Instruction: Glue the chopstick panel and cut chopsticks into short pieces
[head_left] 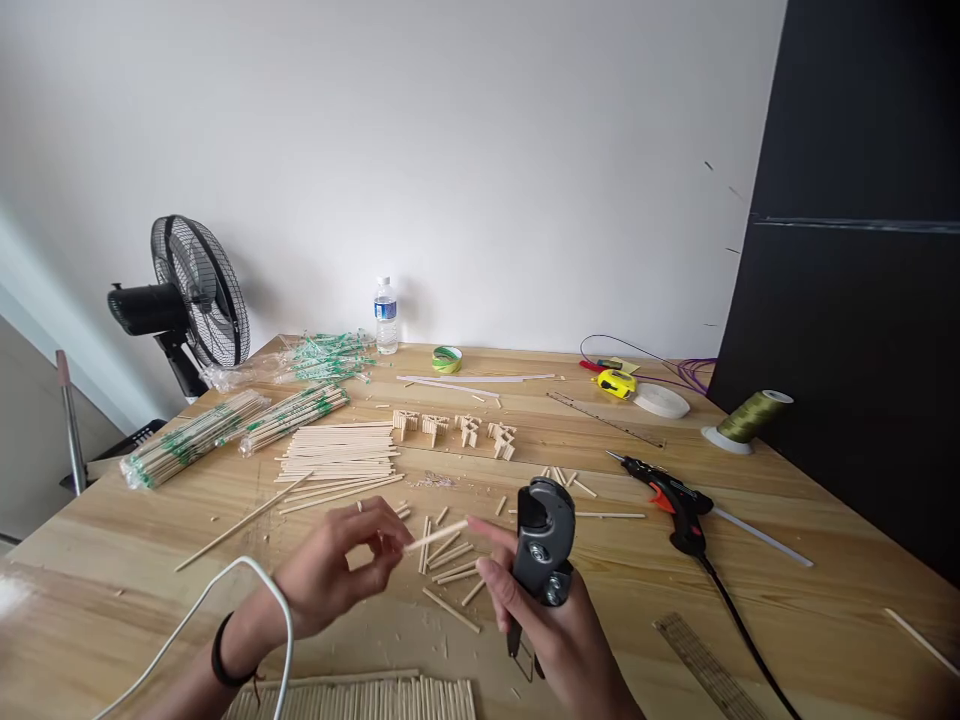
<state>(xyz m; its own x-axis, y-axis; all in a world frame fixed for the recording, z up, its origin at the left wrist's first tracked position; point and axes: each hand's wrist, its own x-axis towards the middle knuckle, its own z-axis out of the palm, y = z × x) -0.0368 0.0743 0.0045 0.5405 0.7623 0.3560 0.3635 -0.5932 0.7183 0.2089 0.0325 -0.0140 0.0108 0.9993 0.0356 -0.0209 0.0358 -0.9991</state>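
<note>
My left hand (341, 570) pinches a short wooden stick (436, 537) between thumb and fingertips, its free end pointing right toward the cutter. My right hand (551, 625) grips a grey-black hand cutter (544, 540) upright, jaws at the top, just right of the stick's tip. Several short cut stick pieces (450, 570) lie on the wooden table (825, 620) under and between my hands. A mat of sticks laid side by side (375, 698) sits at the near edge below my hands.
Long loose sticks (337, 455) and wrapped stick bundles (195, 440) lie left. Small stick assemblies (454, 428) stand mid-table. A glue gun (675, 500) with cord lies right, with a ruler (705, 665), thread spool (750, 415), tape measure (615, 383), water bottle (385, 315), fan (191, 295), white cable (225, 600).
</note>
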